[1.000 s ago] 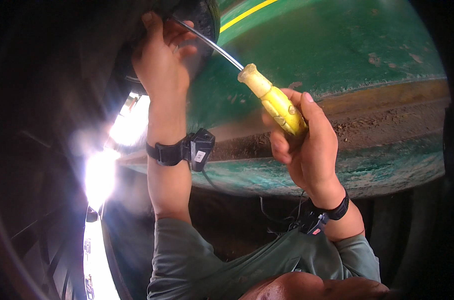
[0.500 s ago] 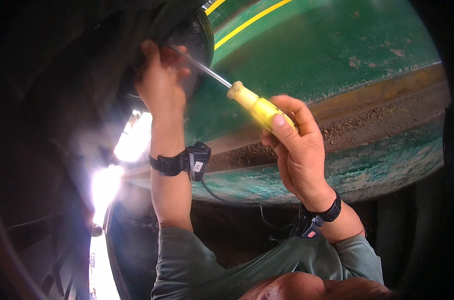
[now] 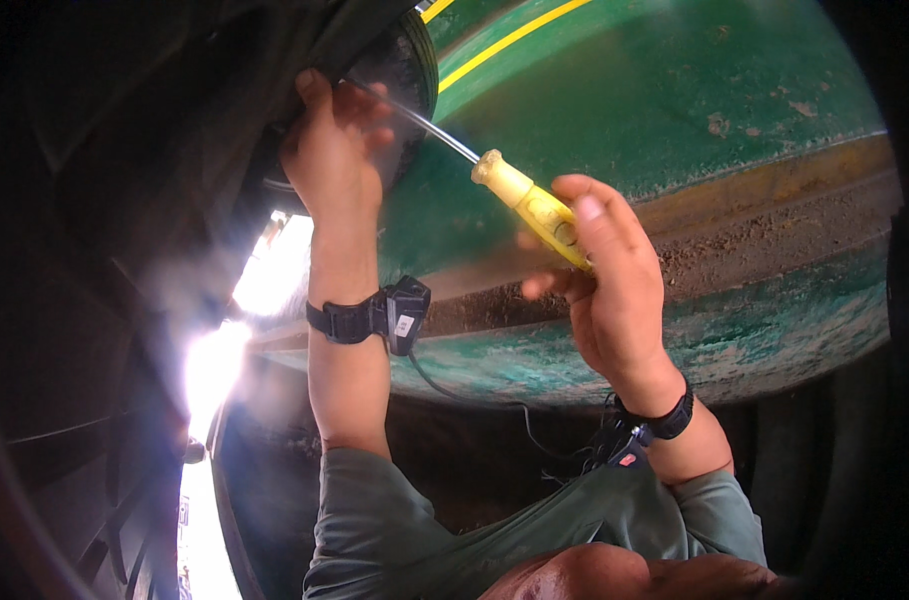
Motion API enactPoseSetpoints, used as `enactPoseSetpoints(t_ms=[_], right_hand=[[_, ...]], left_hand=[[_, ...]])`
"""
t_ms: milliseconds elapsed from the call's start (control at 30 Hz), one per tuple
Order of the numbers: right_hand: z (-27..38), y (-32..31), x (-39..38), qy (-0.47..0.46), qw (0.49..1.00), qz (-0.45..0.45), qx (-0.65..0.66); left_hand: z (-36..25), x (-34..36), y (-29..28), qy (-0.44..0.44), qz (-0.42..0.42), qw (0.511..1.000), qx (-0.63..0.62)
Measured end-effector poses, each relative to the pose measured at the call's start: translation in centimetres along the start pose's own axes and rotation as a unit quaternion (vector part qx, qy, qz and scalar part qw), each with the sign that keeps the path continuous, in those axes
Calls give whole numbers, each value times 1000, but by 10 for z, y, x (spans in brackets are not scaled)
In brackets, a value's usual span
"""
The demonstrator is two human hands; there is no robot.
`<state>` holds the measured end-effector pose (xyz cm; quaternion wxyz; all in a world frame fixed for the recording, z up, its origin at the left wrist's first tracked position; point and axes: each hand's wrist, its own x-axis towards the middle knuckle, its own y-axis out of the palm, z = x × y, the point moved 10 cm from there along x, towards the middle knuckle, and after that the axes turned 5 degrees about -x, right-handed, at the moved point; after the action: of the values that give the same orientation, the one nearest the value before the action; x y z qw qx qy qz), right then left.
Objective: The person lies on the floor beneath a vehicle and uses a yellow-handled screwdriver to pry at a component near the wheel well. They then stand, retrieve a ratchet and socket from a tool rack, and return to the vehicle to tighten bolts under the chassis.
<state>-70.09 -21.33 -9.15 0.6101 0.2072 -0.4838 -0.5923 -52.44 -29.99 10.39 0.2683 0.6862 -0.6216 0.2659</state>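
Note:
My right hand point(image 3: 614, 270) holds a screwdriver by its yellow handle point(image 3: 539, 215). Its steel shaft point(image 3: 439, 135) slants up-left to my left hand point(image 3: 329, 145), whose curled fingers are raised against a dark underside beside a black rubber-looking round part point(image 3: 414, 90). Whatever those fingertips grip is hidden, as is the screwdriver's tip. Black straps with devices sit on both wrists, the left one point(image 3: 399, 315) trailing a cable.
A green painted surface point(image 3: 654, 100) with yellow lines point(image 3: 514, 35) fills the upper right, edged by a dirty rust-brown band point(image 3: 744, 235). Dark structure point(image 3: 104, 200) surrounds the left, with a bright glaring gap point(image 3: 209, 370).
Since a second ago both hands and the screwdriver have shifted, my left hand slightly down and right. My right hand's fingers have changed position on the handle.

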Motion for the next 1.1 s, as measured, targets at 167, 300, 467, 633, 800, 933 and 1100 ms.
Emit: enactPoseSetpoints(t_ms=[167,300,467,633,800,933,1100], right_hand=[[-6,-13,6,18,998,57,-13],[10,-11,-1,-138,984,-53,-99],[4,-6,1,22,1000,10,-18],[8,-11,3,-90,992,-19,-89],[10,-10,0,-93,991,-36,-89],[-14,-1,2,120,991,59,26],[4,-12,3,-87,981,9,-173]], left_hand=[[-1,0,1,-1,-3,1000,-1],[-1,0,3,-1,-13,1000,-9],[2,1,-3,-7,-9,1000,-8],[0,-1,5,-5,7,1000,-18],[0,1,1,-1,4,1000,-16],[2,2,-1,-4,6,1000,-17],[0,2,3,4,6,1000,-9]])
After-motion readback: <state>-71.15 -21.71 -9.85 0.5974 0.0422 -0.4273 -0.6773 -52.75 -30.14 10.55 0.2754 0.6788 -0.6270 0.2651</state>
